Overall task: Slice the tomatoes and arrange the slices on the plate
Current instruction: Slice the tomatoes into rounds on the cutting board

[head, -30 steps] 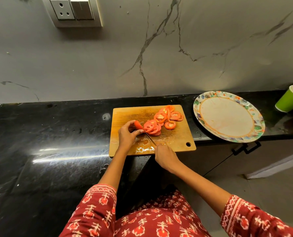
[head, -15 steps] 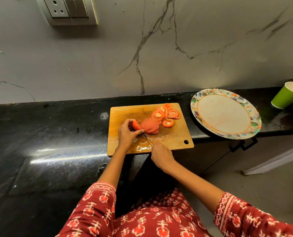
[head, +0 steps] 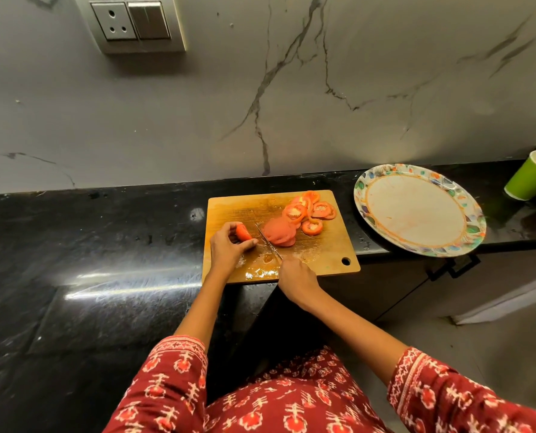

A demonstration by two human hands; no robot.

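A glossy black tabletop (head: 104, 245) runs beneath a grey marble-veined wall (head: 291, 104) with a socket and switch plate (head: 134, 23), and a green paper cup (head: 532, 176) sits at its far right. On the wooden cutting board (head: 232, 207), the left hand (head: 227, 248) pinches the tomato end piece (head: 243, 232), while the right hand (head: 296, 279) grips the knife (head: 268, 243), its blade between that piece and the tomato slices (head: 295, 218). The floral-rimmed plate (head: 366, 210) lies just right of the board.

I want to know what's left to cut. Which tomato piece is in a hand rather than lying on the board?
The small end piece, gripped by the left hand left of the knife. The other slices lie loose on the cutting board, right of the blade.
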